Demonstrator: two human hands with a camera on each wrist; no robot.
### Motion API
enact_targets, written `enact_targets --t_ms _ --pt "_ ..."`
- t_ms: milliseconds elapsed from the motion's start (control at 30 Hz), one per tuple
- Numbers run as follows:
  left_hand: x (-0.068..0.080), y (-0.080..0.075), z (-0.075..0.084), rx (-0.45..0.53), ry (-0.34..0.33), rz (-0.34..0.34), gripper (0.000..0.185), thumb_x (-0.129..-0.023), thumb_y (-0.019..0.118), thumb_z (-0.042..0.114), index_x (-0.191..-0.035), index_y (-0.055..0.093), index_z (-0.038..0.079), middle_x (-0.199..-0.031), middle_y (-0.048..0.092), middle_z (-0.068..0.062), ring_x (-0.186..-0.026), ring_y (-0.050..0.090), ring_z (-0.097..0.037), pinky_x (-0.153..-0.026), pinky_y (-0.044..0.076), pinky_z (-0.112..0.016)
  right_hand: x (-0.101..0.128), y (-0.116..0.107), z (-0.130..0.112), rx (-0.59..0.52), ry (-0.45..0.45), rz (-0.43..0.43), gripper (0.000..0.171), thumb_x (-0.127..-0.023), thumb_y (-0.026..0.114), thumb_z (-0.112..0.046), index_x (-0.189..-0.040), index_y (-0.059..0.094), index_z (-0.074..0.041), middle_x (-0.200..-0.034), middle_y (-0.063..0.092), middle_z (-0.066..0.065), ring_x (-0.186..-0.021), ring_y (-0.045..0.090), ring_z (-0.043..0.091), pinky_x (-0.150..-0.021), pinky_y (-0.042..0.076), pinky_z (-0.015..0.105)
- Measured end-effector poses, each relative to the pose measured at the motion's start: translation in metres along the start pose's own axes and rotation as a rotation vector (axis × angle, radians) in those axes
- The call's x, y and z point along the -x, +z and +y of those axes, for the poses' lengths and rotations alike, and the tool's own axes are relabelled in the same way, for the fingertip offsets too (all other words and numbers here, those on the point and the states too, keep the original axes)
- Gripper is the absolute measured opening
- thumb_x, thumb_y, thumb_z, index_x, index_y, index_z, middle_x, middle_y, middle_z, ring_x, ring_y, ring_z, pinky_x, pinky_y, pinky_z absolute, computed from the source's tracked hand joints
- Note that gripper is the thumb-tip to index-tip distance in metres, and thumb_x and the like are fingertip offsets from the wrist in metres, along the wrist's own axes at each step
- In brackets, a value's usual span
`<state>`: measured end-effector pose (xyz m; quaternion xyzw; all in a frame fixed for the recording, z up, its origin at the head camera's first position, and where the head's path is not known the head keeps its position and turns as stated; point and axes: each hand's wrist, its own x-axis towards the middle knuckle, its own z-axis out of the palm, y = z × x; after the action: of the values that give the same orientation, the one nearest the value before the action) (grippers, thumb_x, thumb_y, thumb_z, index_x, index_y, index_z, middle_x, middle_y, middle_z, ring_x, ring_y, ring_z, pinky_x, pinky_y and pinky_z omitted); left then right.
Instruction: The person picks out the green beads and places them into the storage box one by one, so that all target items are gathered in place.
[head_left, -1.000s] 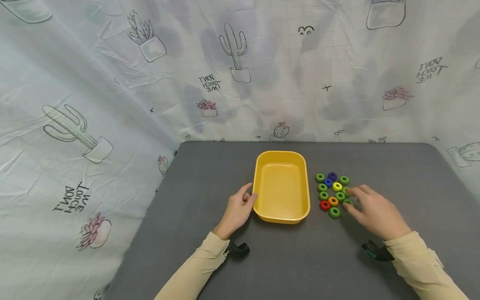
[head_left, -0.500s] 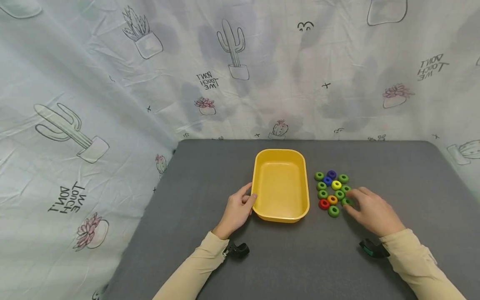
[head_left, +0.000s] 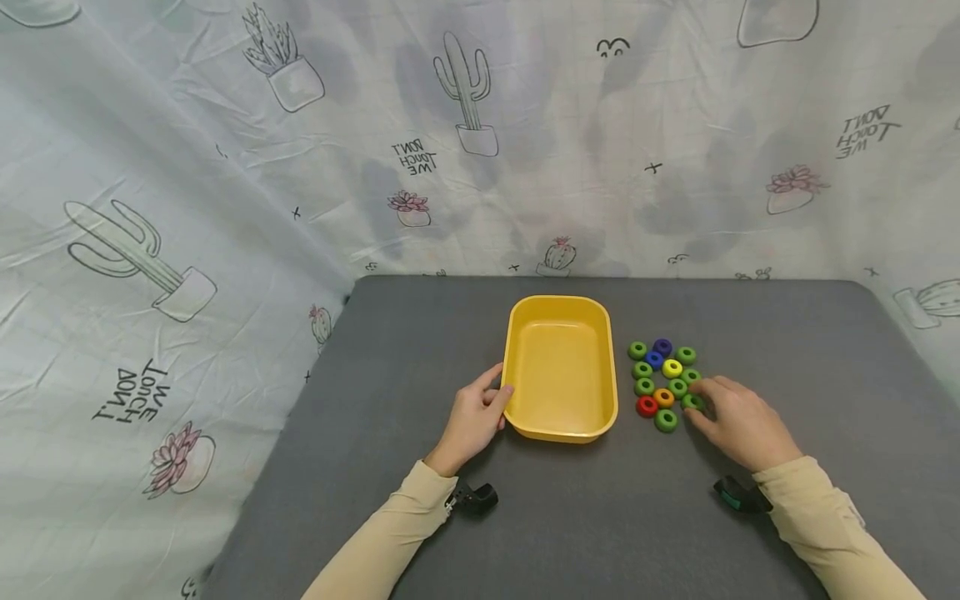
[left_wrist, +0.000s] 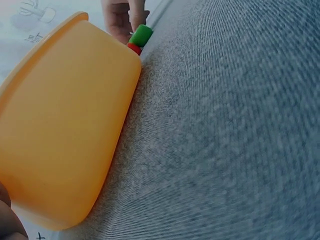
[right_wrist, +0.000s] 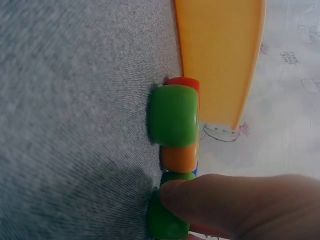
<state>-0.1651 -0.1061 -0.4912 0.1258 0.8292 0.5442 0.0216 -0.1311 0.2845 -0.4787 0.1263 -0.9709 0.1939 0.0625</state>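
Observation:
A yellow rectangular tray [head_left: 560, 437] stands on the grey table. At its left side my left hand [head_left: 472, 421] holds the wall, thumb over the rim and fingers against the outside. To the right of the tray lies a cluster of small rings, mostly green, with a red ring [head_left: 647, 406], an orange ring [head_left: 663, 397], a yellow ring [head_left: 672, 368], a blue ring [head_left: 654, 360] and a purple ring [head_left: 662, 347]. My right hand [head_left: 746, 423] pinches a green ring [right_wrist: 167, 220] at the cluster's right edge between thumb and index finger; the index fingertip is partly hidden.
A black wrist camera [head_left: 476, 499] sits under the left wrist, another wrist camera [head_left: 741, 496] under the right. Behind the table [head_left: 585, 533] hangs a pale curtain [head_left: 525, 100] printed with cacti. A green ring [head_left: 666, 420] lies nearest the front of the cluster.
My right hand has come slightly left, its thumb and index finger closing in on the green ring. The left hand stays at the tray. The head view has tilted a little.

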Motion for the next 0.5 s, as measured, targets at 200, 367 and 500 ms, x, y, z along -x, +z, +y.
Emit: enact_targets --t_ms 200,367,500 --pt "0.0002 0.0005 -0.0008 0.049 -0.027 -0.004 0.055 -0.108 0.06 0.025 -0.156 0.045 0.002 -0.069 0.066 -0.008 -0.048 0.053 -0.012 -0.046 0.045 -0.022 -0.0007 -0.0015 -0.0005 -0.02 -0.014 0.012 0.031 -0.086 0.083 -0.009 -0.113 0.072 0.003 -0.098 0.07 0.014 -0.081 0.067 0.026 -0.066 0.057 0.047" --pt "0.0014 0.0003 -0.0004 0.09 -0.043 -0.019 0.056 -0.108 0.06 0.026 -0.157 0.044 0.004 -0.068 0.065 -0.011 -0.046 0.052 -0.013 -0.045 0.046 -0.022 -0.0028 -0.0043 -0.0016 -0.038 -0.031 0.014 0.03 -0.084 0.082 -0.004 -0.112 0.072 0.004 -0.09 0.066 0.008 -0.074 0.059 0.016 -0.062 0.051 0.037" --pt "0.0009 0.0003 -0.0014 0.11 -0.04 -0.022 0.055 -0.108 0.06 0.025 -0.156 0.045 0.004 -0.067 0.064 -0.011 -0.045 0.052 -0.014 -0.044 0.047 -0.023 -0.0039 -0.0066 -0.0028 -0.05 -0.051 0.033 0.03 -0.084 0.082 -0.003 -0.111 0.072 0.004 -0.089 0.065 0.006 -0.073 0.056 0.013 -0.06 0.048 0.033"
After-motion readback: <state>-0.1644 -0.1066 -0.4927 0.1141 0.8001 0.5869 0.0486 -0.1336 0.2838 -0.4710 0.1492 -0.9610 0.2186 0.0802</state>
